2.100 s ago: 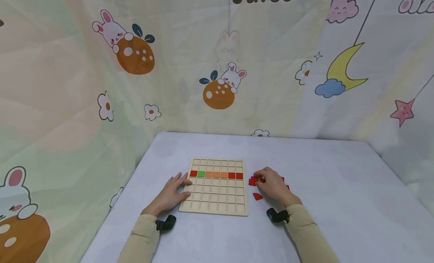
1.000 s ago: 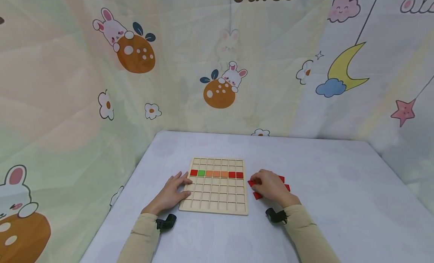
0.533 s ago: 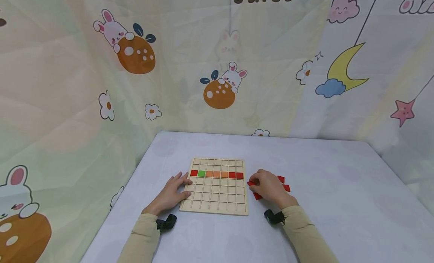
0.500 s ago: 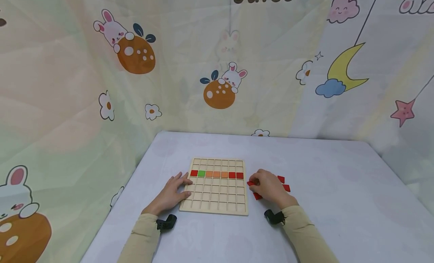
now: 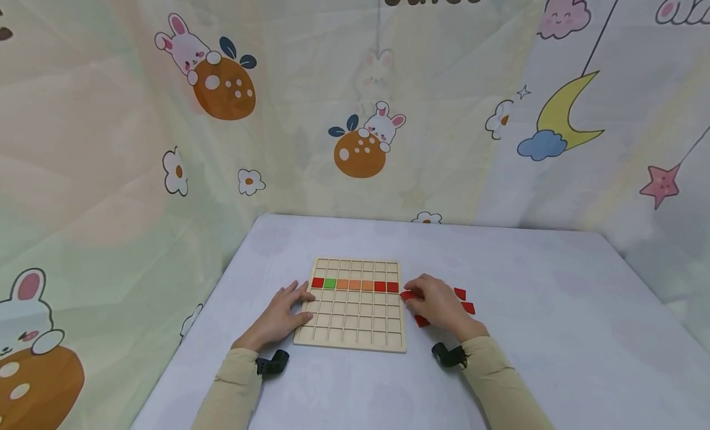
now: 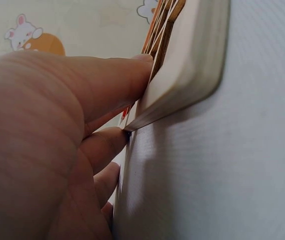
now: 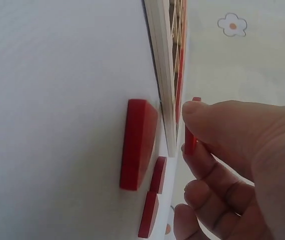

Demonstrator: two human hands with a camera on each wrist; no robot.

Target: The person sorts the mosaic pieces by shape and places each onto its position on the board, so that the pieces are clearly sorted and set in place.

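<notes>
A wooden grid board (image 5: 349, 329) lies on the table, one row filled with a red tile (image 5: 318, 283), a green tile (image 5: 330, 283), several orange tiles (image 5: 355, 285) and two more red tiles (image 5: 386, 287). My left hand (image 5: 277, 319) rests at the board's left edge with fingers spread; its thumb (image 6: 117, 75) touches the rim in the left wrist view. Between thumb and index finger my right hand (image 5: 444, 307) pinches a red tile (image 7: 190, 137), held raised beside the board's right edge. Its full shape is hidden by the fingers.
Loose red pieces lie around the right hand: one behind it (image 5: 460, 293), another to its right (image 5: 469, 308) and one in front (image 5: 421, 321), partly covered. A white cloth covers the table (image 5: 532, 344). A printed curtain (image 5: 444, 171) hangs behind.
My right hand has drawn a red tile from the loose pieces and shifted it slightly left and up toward the board's right edge. The left hand and the board stay put.
</notes>
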